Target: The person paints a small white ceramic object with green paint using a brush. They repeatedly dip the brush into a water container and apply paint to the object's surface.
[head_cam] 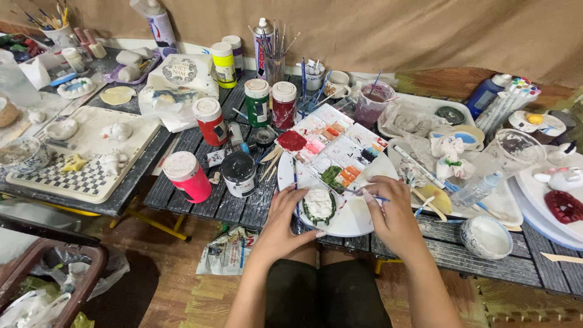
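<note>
My left hand (281, 223) rests on the near rim of a white plate (358, 222), fingers touching a small white plaster piece (319, 205) with a green-painted edge. My right hand (392, 212) holds a thin blue-handled brush (355, 192) whose tip points at that piece. Just behind the plate lies a white paint palette (337, 146) with red, pink, orange and green wells.
Paint jars stand on the dark slatted table: a pink one (188, 176), a black one (238, 174), red (209, 120) and green (257, 101). A cup of murky water (373, 102) and a brush holder (274, 58) sit behind. A checkered tray (85, 152) is left; plates with figures are right.
</note>
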